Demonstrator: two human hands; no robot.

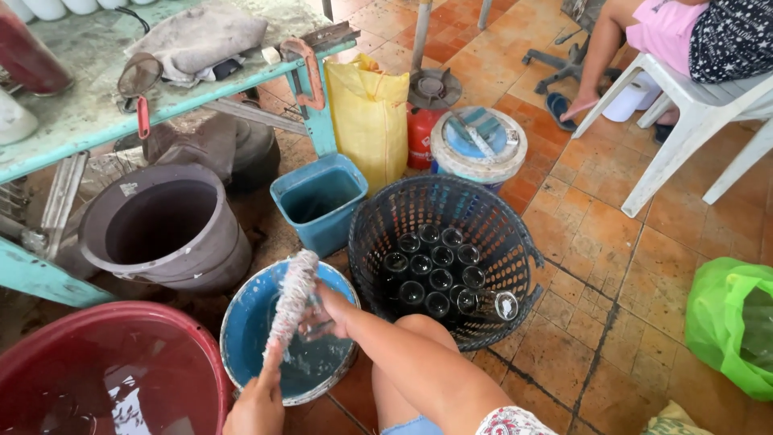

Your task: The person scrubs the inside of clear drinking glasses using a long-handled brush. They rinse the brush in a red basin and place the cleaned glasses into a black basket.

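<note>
My left hand point(258, 403) grips the lower end of a long, soapy bottle brush point(294, 294) that slants up over a blue basin point(241, 338) of cloudy water. My right hand point(332, 310) is closed around a small clear glass piece point(316, 329), which looks like a bottle, right beside the brush and above the basin. To the right stands a black plastic basket point(378, 234) with several glass bottles point(431, 270) standing upright in it, mouths up. One clear bottle point(506, 304) lies at the basket's right side.
A red tub point(48, 354) of water sits at the lower left, with a grey bucket point(165, 229) and a teal bin point(318, 201) behind. Beyond are a yellow sack point(370, 113), red gas canister point(420, 137), lidded white pail point(479, 145), teal workbench point(80, 121), a person on a white chair point(684, 97), and a green bag point(729, 322).
</note>
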